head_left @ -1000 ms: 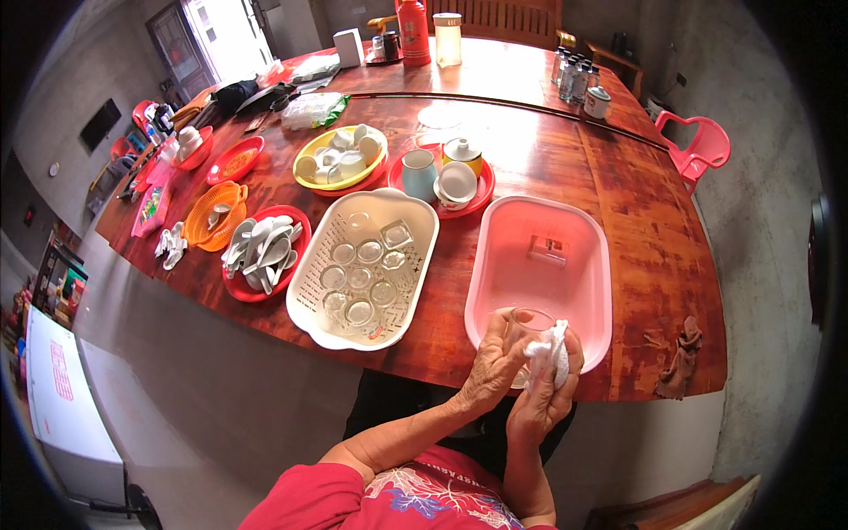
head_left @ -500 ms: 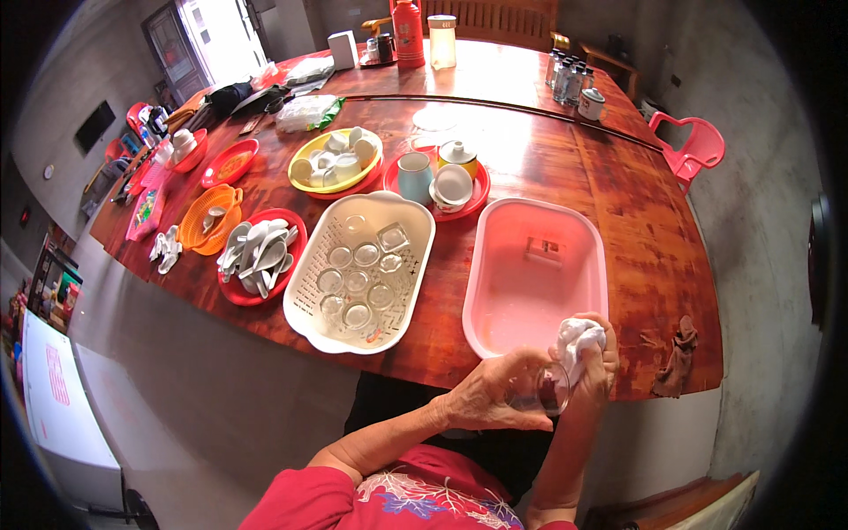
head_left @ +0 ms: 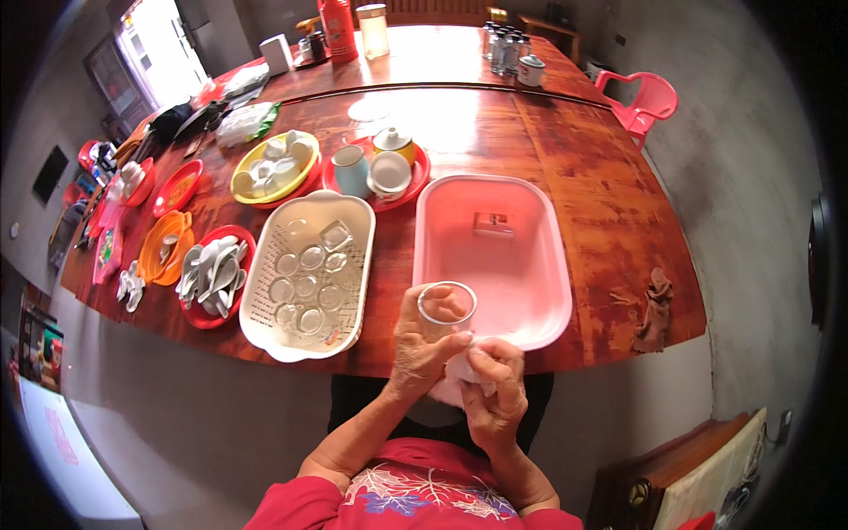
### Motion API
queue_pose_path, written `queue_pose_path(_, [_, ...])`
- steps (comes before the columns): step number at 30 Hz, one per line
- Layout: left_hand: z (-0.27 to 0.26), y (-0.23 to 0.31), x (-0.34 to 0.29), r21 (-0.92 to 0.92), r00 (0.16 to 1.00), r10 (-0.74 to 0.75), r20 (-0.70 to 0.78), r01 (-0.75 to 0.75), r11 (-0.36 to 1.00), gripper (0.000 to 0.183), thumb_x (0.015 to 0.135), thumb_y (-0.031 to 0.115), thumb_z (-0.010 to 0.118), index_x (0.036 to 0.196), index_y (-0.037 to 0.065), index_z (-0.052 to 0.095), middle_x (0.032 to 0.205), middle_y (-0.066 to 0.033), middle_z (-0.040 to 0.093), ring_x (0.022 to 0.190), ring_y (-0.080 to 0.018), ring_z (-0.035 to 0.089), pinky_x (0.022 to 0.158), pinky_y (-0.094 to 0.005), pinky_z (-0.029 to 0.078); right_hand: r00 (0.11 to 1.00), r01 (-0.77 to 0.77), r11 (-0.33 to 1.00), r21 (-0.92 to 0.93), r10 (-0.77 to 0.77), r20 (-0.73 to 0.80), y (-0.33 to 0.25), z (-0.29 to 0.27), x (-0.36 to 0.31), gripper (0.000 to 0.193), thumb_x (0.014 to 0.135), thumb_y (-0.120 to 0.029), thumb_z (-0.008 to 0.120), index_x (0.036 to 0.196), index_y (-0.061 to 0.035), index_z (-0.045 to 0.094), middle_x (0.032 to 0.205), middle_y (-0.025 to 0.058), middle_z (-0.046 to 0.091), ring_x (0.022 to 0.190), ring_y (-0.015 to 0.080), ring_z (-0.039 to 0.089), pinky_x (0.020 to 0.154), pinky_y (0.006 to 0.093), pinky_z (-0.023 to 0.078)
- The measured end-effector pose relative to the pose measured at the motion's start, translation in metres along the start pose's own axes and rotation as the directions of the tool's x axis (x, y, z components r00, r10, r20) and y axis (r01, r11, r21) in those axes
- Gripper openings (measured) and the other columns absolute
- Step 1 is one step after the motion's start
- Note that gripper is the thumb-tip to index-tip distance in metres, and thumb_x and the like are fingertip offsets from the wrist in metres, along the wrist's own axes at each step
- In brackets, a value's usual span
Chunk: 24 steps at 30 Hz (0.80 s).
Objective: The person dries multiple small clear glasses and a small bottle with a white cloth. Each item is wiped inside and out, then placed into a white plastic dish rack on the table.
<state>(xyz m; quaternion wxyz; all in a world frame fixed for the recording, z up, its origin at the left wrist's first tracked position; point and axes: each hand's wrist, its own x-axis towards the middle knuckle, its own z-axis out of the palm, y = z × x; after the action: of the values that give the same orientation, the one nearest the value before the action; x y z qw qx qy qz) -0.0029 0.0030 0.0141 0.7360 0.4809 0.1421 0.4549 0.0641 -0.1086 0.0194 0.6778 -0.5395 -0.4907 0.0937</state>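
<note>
My left hand (head_left: 415, 352) wraps round a clear drinking glass (head_left: 446, 305), whose mouth is turned up and tilted away from me. Bunched white cloth (head_left: 449, 391) is pinched in my right hand (head_left: 497, 389), pressed close under the base of the glass. Both hands are over the table's front edge, at the near left corner of a pink plastic basin (head_left: 521, 278). Inside the basin lies a small flat rectangular patch. To the left, a cream perforated drainer basket (head_left: 258, 329) holds several clear glasses (head_left: 306, 286).
Behind the basket, a red plate carries a light blue mug (head_left: 351, 172), a white cup and a lidded pot. Leftward are a yellow bowl (head_left: 238, 187) of white cups, white spoons (head_left: 212, 274) on a red plate and an orange colander (head_left: 181, 238). A brown rag (head_left: 655, 314) lies right.
My hands have moved left and slightly up. The glass has turned from lying sideways to mouth up, and the cloth has shifted from its mouth to its base. The whole view has swung right.
</note>
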Motion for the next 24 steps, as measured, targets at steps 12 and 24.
queue_pose_path(12, [-0.012, -0.009, -0.012, 0.300, 0.950, 0.158, 0.268, -0.238, 0.924, 0.069, 0.060, 0.003, 0.086, 0.117, 0.004, 0.047, 0.103, -0.0067, 0.053, 0.093, -0.0147, 0.054, 0.079, -0.0286, 0.048, 0.975, 0.154, 0.964, -0.218, -0.112, 0.194, -0.021, -0.034, 0.034, 0.045, 0.063, 0.008, 0.067, 0.106, -0.0053, 0.065, 0.100, 0.0116, 0.053, 0.088, 0.0240, 0.056, 0.073, 0.0323, 0.049])
queue_pose_path(24, [-0.006, 0.014, -0.012, 0.342, 0.892, -0.142, 0.430, -0.015, 0.940, 0.053, 0.066, -0.002, 0.081, 0.106, 0.003, 0.047, 0.092, -0.0047, 0.058, 0.088, -0.0106, 0.057, 0.075, -0.0279, 0.050, 0.944, 0.061, 0.979, -0.194, 0.006, 0.330, -0.010, -0.048, 0.048, 0.040, 0.059, 0.009, 0.069, 0.096, -0.0047, 0.062, 0.099, 0.0137, 0.052, 0.089, 0.0289, 0.057, 0.075, 0.0366, 0.050])
